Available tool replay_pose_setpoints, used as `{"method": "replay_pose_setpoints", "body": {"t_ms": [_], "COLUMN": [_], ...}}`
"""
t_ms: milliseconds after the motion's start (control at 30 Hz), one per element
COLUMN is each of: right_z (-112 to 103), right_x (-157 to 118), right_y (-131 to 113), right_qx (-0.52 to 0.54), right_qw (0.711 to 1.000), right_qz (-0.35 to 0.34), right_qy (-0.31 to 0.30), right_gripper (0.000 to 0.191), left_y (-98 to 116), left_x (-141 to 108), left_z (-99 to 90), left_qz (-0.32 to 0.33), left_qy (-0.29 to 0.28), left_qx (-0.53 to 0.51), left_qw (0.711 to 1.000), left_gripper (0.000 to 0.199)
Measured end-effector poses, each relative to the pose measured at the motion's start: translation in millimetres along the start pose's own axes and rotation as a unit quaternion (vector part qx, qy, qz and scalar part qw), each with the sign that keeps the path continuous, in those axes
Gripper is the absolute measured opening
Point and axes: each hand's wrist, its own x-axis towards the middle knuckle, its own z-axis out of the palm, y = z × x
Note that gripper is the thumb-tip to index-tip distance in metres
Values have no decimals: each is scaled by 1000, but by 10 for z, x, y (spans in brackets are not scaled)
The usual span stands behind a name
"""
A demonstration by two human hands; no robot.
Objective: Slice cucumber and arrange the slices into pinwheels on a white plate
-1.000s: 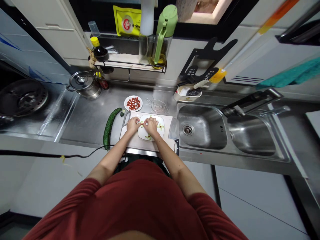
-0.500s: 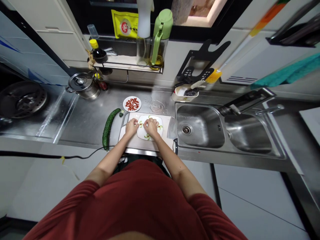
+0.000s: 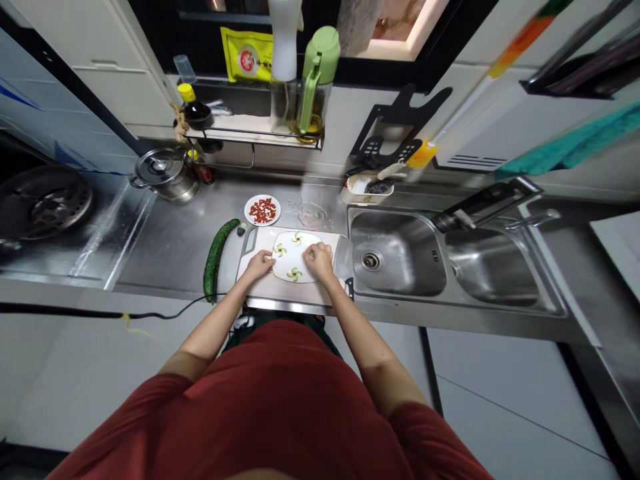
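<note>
A white squarish plate [image 3: 291, 257] lies on the cutting board [image 3: 260, 291], with green pinwheel-shaped cucumber pieces [image 3: 295, 274] near its edges. At the plate's left edge, my left hand [image 3: 259, 264] has its fingertips together against the rim; whether it holds anything is hidden. My right hand [image 3: 319, 261] is over the right side of the plate, its fingers pinched at a green piece there. Behind the board sits a round dish of small red bits [image 3: 263, 210]. A long green cucumber [image 3: 215, 259] rests left of the board, near a small cucumber end [image 3: 241, 230].
A knife [image 3: 343, 261] lies at the board's right end, beside the double sink [image 3: 400, 253]. A lidded pot [image 3: 167, 175] stands at the back left. Bottles [image 3: 311, 93] stand on the wall rack. A black cable [image 3: 185, 307] crosses the counter's front edge at left.
My hands have moved apart: the left down to the plate's left edge, the right toward the right side of the plate. The middle of the plate is now uncovered.
</note>
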Motion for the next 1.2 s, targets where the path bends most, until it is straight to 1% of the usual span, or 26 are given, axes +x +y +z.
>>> {"method": "replay_pose_setpoints", "body": {"t_ms": [67, 167, 267, 333, 367, 500, 600, 733, 900, 1067, 1200], "right_z": [-60, -145, -200, -204, -194, -110, -52, -14, -12, -117, -325], "right_x": [-48, -120, -176, -195, -198, -181, -165, -165, -191, -235, -312], "right_y": [86, 204, 305, 360, 383, 426, 412, 395, 455, 532, 535], "right_qx": [4, -3, -4, -4, -2, 12, 16, 23, 71, 158, 244], "right_qw": [1000, 996, 985, 977, 975, 972, 970, 973, 976, 972, 958], "right_qz": [18, 85, 168, 199, 205, 201, 202, 196, 184, 171, 148], "right_qy": [11, 8, -43, -78, -90, -123, -132, -116, -93, -40, 1], "right_gripper": [15, 20, 36, 42, 43, 40, 36, 33, 29, 28, 29], "left_y": [-35, -57, -68, -78, -82, -83, -63, -46, 1, 202, 411], "left_x": [15, 15, 3, -1, -1, 6, 4, -19, -72, -181, -356], "left_z": [19, 36, 41, 45, 47, 57, 60, 66, 57, -10, -80], "left_qz": [-18, -39, -41, -35, -32, -19, -9, 11, 18, 24, 28], "left_qy": [-33, -78, -92, -94, -95, -95, -87, -73, -89, -116, -142], "left_qx": [-54, -112, -143, -151, -152, -139, -111, -97, -149, -209, -241], "left_qw": [998, 990, 985, 983, 983, 986, 990, 993, 985, 971, 960], "left_gripper": [36, 38, 38, 38, 39, 39, 38, 34, 34, 40, 44]}}
